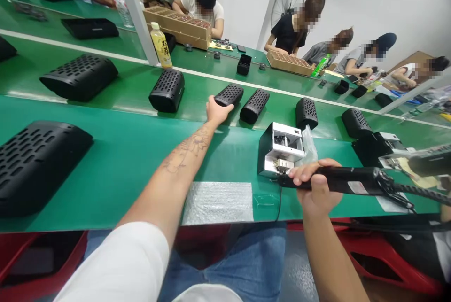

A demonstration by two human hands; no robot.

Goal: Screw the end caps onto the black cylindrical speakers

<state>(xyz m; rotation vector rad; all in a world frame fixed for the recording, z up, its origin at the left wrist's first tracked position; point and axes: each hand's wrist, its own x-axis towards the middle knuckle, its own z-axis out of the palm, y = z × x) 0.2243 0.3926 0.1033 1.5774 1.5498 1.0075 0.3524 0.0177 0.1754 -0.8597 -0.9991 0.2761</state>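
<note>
My left hand (219, 111) stretches forward to the green conveyor belt, its thumb and fingers closed round the near end of a black perforated speaker housing (230, 93). A second housing (255, 105) lies just right of it. In my right hand (319, 194) is a black electric screwdriver (347, 181), held level with its cord running off to the right. The screwdriver's front end points left, at the front of a silver and black screw feeder (280, 149); its bit is hard to make out.
A foam sheet (218, 202) lies at the near table edge. Another housing (38, 166) rests at left on the green mat. More housings stand along the belt. A white post (136, 11) and a yellow bottle (161, 46) stand beyond, with several people working across the line.
</note>
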